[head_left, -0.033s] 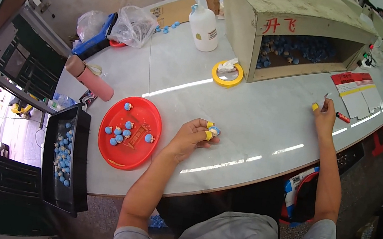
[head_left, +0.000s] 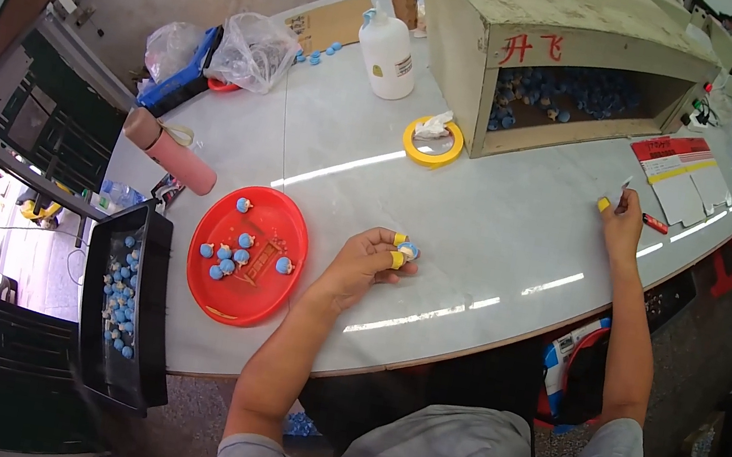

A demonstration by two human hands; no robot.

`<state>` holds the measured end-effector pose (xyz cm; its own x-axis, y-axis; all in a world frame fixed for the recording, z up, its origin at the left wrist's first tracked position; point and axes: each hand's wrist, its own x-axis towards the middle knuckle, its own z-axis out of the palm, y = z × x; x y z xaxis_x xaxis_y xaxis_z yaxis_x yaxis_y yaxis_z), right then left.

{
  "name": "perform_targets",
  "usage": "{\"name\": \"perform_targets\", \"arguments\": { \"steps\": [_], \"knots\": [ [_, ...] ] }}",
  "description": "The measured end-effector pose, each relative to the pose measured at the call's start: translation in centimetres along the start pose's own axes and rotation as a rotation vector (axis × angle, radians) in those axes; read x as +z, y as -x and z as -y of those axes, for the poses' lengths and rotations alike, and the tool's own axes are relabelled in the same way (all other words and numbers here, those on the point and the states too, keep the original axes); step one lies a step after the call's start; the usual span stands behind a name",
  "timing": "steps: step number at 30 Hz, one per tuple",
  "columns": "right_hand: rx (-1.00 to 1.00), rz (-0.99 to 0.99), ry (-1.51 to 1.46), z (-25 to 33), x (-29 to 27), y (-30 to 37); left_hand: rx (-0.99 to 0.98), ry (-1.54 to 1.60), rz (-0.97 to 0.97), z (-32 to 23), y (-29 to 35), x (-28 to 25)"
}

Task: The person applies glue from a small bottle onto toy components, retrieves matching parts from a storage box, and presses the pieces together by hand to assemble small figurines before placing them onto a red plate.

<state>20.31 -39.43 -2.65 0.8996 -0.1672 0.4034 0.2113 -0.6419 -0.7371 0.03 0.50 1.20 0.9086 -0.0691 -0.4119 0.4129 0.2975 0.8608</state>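
Between its thumb and forefinger, both wrapped in yellow tape, my left hand (head_left: 368,263) pinches a small blue-and-white ball-shaped piece (head_left: 409,250) over the table. To the right, my right hand (head_left: 622,223), with yellow on one fingertip, is closed on a thin tool with a pale tip (head_left: 626,183); its exact kind is too small to make out. A red marker-like stick (head_left: 654,224) lies beside that hand. Left of my left hand, a round red tray (head_left: 266,304) carries several similar blue pieces (head_left: 241,256).
A black bin (head_left: 158,339) of blue pieces stands at the left edge, near a pink bottle (head_left: 183,164). Farther back are yellow tape (head_left: 413,149), a white pump bottle (head_left: 386,53) and an open-fronted box (head_left: 457,60) holding blue pieces. Red-and-white papers (head_left: 675,174) lie at right.
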Motion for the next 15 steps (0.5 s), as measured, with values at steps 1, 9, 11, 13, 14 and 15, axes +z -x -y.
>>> {"name": "perform_targets", "arguments": {
  "steps": [1,9,11,13,14,15],
  "knots": [
    [0.003,-0.006,0.003,-0.2,-0.1,-0.1,0.007,0.008,-0.004,0.1,0.0,-0.1],
    [-0.167,-0.319,0.118,3.4,-1.2,3.7,0.04,0.094,-0.024,0.3,-0.3,-0.3],
    [-0.376,-0.202,-0.062,6.0,-0.5,4.1,0.043,0.081,0.005,0.2,-0.6,0.1],
    [-0.536,-0.075,-0.157,10.3,2.2,3.5,0.034,0.073,0.0,0.2,-0.1,-0.4],
    [-0.565,0.015,-0.157,11.2,3.9,2.7,0.032,0.066,-0.004,0.1,0.1,-0.5],
    [-0.539,0.066,-0.121,11.9,5.8,1.7,0.034,0.063,0.002,0.2,0.0,-0.5]
  ]
}}
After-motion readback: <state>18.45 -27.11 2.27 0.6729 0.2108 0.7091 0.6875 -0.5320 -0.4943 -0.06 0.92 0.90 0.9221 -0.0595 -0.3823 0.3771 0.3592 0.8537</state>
